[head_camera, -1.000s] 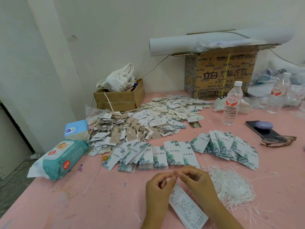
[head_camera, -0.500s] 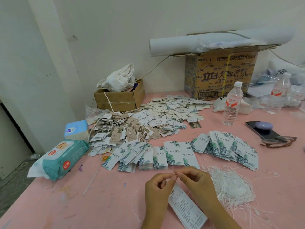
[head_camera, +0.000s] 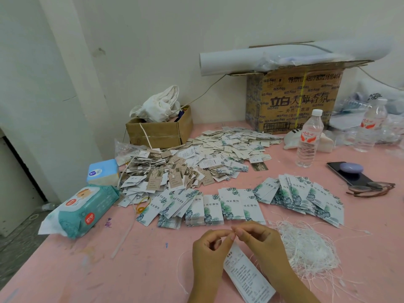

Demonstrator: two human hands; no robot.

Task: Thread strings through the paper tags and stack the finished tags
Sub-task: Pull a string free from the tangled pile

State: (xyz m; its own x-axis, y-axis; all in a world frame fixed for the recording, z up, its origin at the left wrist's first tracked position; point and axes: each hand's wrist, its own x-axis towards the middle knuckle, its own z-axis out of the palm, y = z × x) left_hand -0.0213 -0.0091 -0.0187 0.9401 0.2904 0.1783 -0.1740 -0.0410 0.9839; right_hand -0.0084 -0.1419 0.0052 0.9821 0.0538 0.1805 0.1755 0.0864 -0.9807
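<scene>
The left hand (head_camera: 209,248) has its fingers curled, thumb and forefinger pinching the top end of a long white paper tag (head_camera: 247,274), which slants down toward the near edge, printed side up, and is cut off by the bottom of the frame. The right hand (head_camera: 262,241) meets it fingertip to fingertip at the tag's top and pinches a thin white string (head_camera: 181,265). The piece between the fingertips barely shows, and the rest loops out to the left over the pink tabletop (head_camera: 87,270).

Just right of the right hand lies a loose tangle of white strings (head_camera: 306,248). Beyond the hands runs a row of leaf-printed tags (head_camera: 234,206), fanned and overlapping, and behind it a wide heap of tags (head_camera: 175,171), many with strings tied on. Whether the hole in the held tag is threaded cannot be made out.

At the left sit a teal wipes pack (head_camera: 80,211) hanging over the tabletop edge and a blue tissue box (head_camera: 102,171). A small cardboard box (head_camera: 159,134) stuffed with white cloth stands by the wall. A large printed carton (head_camera: 293,99) carries a paper roll (head_camera: 284,57). A water bottle (head_camera: 309,138) stands upright before it. A phone (head_camera: 349,173) and glasses (head_camera: 369,189) lie at the right. The clutter at the far right is blurred.
</scene>
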